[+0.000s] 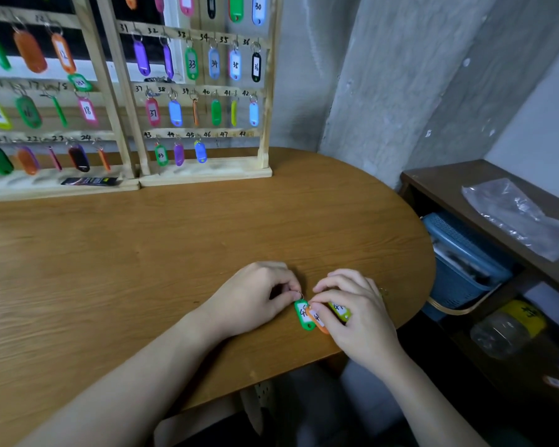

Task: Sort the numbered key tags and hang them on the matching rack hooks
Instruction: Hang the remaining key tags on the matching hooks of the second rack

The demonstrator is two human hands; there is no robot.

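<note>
Three loose key tags lie on the wooden table (pixel 142 253) near its front right edge: a green tag (pixel 304 316), an orange tag (pixel 317 321) and a yellow-green tag (pixel 340 311). My left hand (pixel 255 298) pinches the metal ring of the green tag. My right hand (pixel 355 311) curls over the orange and yellow-green tags, fingertips on the orange one. Two wooden racks stand at the back; the right rack (pixel 265 91) has numbered hooks 31 to 48. In its bottom row, hooks 46, 47 and 48 (pixel 225 135) carry no tags.
The left rack (pixel 88 69) holds several coloured tags. A small black card (pixel 89 181) lies on its base. Right of the table stands a dark shelf (pixel 442 179) with a plastic bag (pixel 513 217), a blue basket (pixel 465 250) and jars below.
</note>
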